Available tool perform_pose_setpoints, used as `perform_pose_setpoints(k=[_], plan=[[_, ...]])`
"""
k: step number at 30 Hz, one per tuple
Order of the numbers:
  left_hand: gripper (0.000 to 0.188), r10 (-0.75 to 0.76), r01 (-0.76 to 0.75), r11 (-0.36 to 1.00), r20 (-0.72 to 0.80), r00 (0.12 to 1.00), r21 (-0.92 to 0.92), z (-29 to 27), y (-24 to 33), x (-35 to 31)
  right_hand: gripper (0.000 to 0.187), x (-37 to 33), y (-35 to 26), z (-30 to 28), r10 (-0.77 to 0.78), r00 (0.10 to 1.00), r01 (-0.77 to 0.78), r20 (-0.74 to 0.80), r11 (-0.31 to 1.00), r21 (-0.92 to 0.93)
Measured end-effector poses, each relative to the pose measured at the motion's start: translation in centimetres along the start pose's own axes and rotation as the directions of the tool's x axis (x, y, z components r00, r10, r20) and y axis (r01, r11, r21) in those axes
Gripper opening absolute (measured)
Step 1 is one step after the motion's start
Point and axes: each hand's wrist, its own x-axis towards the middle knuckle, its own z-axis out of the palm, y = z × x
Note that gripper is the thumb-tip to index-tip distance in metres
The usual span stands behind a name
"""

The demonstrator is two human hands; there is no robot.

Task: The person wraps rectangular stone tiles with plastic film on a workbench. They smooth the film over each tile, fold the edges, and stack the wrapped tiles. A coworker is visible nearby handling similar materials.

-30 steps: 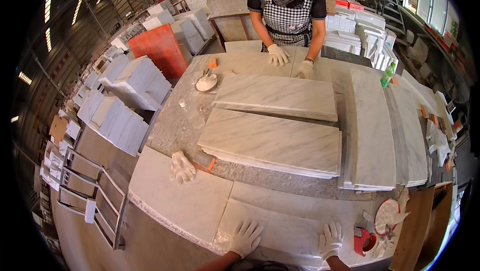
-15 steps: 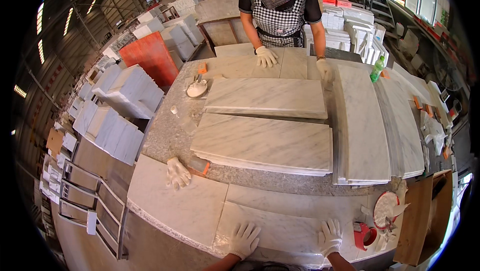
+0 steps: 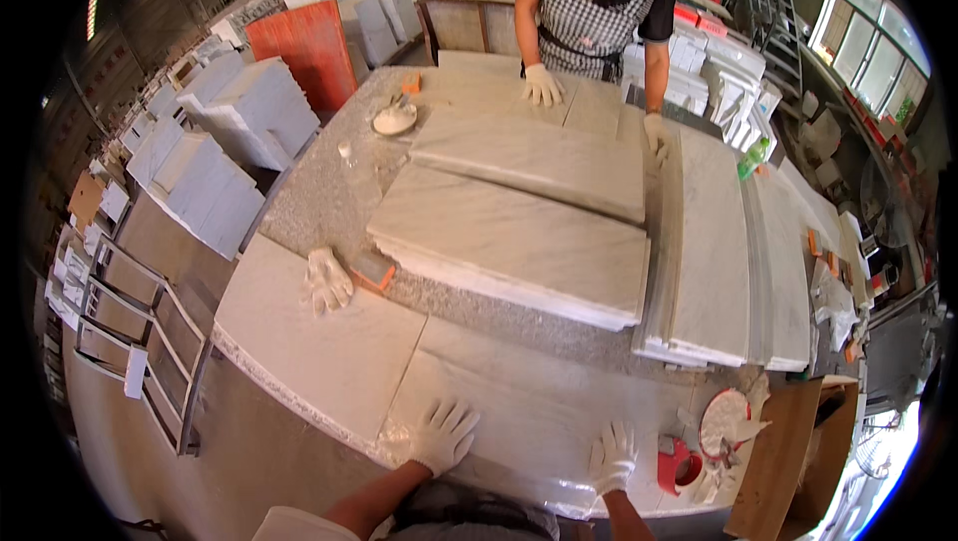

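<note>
My left hand (image 3: 444,438), in a white work glove, rests with fingers spread on a pale grey-veined marble slab (image 3: 519,391). On the same slab, further right, lies my gloved right hand (image 3: 614,456), palm down with its fingers stretched out. Neither hand grips anything. Shiny clear plastic shows by my left hand and along the slab's near edge. Right of my right hand are a red tape dispenser (image 3: 679,466) and a red-rimmed round container of white material (image 3: 725,424). An empty white glove (image 3: 327,281) lies up to the left, beside an orange-edged scraper or block (image 3: 373,270).
Marble slab stacks (image 3: 514,237) lie across the table's middle, with more long slabs (image 3: 704,262) at the right. A co-worker (image 3: 594,17) stands at the far side, gloved hands on the slabs. A cardboard box (image 3: 793,456) is near right; a metal rack (image 3: 145,341) stands left.
The view has turned and shifted, so the scene sits tilted and further left. Both my hands stay flat on the slab. The co-worker's hands remain on the far slabs.
</note>
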Motion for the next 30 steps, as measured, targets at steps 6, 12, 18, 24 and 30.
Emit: perform_pose_setpoints(k=[6,12,18,24,30], plan=[[0.045,-0.008,0.008,1.000,0.036,0.999,-0.012,1.7,-0.3,0.1,0.034,0.5,0.2,0.1,0.004,0.993,-0.004,-0.118,1.000,-0.003],[0.047,0.015,-0.015,1.000,-0.019,1.000,0.015,1.6,0.0,-0.5,0.032,0.4,-6.1,-4.8,0.007,0.936,0.073,-0.351,0.974,0.215],[0.048,0.050,-0.050,0.998,-0.008,0.999,0.038,3.2,-0.8,-0.8,0.042,-1.2,-16.8,-1.5,-0.353,0.936,0.329,0.009,0.880,0.344],[0.047,0.061,-0.058,0.996,-0.040,0.997,0.068,3.0,-0.5,-1.0,0.053,-0.4,-10.8,1.1,-0.193,0.939,0.159,0.284,0.977,0.140],[0.047,0.064,-0.062,0.997,-0.046,0.997,0.047,2.5,0.0,-0.6,0.054,-1.5,-3.4,-0.9,-0.006,0.999,0.010,0.038,0.996,-0.087]])
